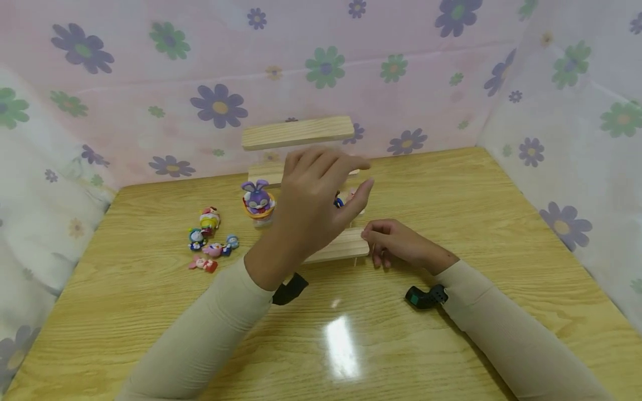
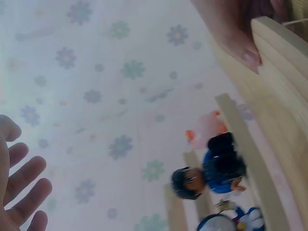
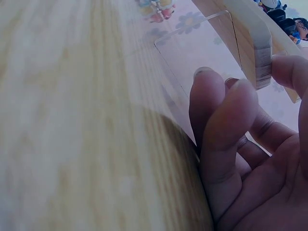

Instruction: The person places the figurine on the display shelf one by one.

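Observation:
My left hand (image 1: 316, 195) is raised over a tiered wooden stand, thumb and fingers spread apart, holding nothing. Its fingers (image 2: 26, 180) also show at the left wrist view's edge. With curled fingers, my right hand (image 1: 401, 245) holds the right end of the stand's front board (image 1: 343, 245). One fingertip (image 3: 288, 70) presses the board's end, while the other fingers curl below it near a clear support (image 3: 166, 43). On a tier behind stand a dark-haired figurine (image 2: 219, 168) in blue and a pink figurine (image 2: 207, 131). My left hand hides part of the stand.
A purple rabbit figurine (image 1: 258, 201) stands at the stand's left side. Several small figurines, among them a pink one (image 1: 215, 249), lie on the table (image 1: 150, 312) further left. The top board (image 1: 298, 132) rises at the back, before a flowered cloth (image 1: 281, 50).

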`<state>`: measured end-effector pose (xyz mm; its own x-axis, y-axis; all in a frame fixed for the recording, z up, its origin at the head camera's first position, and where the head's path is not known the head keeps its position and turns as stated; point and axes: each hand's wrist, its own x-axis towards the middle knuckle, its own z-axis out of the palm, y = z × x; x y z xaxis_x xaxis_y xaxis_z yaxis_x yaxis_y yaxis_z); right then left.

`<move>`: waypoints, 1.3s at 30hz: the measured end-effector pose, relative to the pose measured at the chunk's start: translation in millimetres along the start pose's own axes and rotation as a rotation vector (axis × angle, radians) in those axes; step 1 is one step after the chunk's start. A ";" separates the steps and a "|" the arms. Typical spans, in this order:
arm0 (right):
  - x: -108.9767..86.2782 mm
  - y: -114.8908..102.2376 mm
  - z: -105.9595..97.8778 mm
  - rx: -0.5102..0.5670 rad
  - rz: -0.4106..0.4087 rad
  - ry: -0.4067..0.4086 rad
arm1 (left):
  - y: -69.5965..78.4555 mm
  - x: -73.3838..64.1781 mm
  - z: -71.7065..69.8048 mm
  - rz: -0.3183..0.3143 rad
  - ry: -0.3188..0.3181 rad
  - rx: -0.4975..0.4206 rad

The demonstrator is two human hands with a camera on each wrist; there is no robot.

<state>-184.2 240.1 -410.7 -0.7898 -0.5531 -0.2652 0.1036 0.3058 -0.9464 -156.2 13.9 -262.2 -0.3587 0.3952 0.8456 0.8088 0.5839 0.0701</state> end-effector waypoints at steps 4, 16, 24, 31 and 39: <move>-0.1 0.3 0.1 -0.011 -0.002 0.006 | 8.1 -3.7 -26.0 0.043 0.109 -0.081; 0.4 5.1 0.8 -0.033 0.003 0.022 | -5.1 -29.7 -68.6 0.094 0.422 -0.108; -0.5 3.8 1.1 -0.023 0.003 0.016 | -34.3 -55.0 -77.3 0.029 0.521 -0.092; -0.7 1.8 0.4 -0.034 -0.022 0.019 | -59.3 -78.0 -87.0 -0.139 0.457 -0.053; 0.0 2.0 0.2 -0.056 0.000 0.022 | -94.9 -98.5 -92.6 -0.326 0.348 -0.067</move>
<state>-183.9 240.5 -412.6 -0.8028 -0.5362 -0.2608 0.0704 0.3492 -0.9344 -154.5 -146.1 -303.2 -0.4303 -0.0686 0.9001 0.7126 0.5862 0.3854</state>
